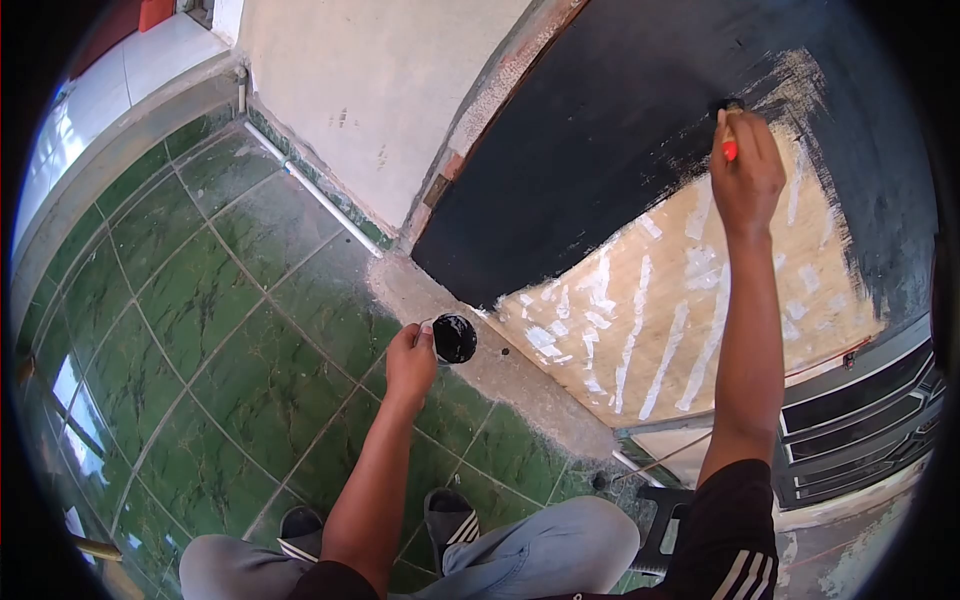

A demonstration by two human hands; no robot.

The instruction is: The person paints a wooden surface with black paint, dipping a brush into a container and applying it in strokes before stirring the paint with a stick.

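My right hand (747, 175) is closed around a paintbrush (730, 150) with a red-tipped handle; its dark bristles touch the wooden board (660, 300). Black paint (570, 140) covers the upper and left part of that board, with streaky edges near the brush. Bare light wood with white patches and stripes shows below and around my right forearm. Lower down, my left hand (410, 365) grips a small cup of black paint (455, 340) by its side, with the opening facing up. The cup is above the floor, near the board's lower left corner.
Green tiles (240, 350) cover the floor, with a rough concrete strip (500, 375) along the board's base. A white pipe (315, 190) runs beside the cream wall (360, 90). A dark stool (660, 525) and a slatted window grille (860, 430) are at lower right.
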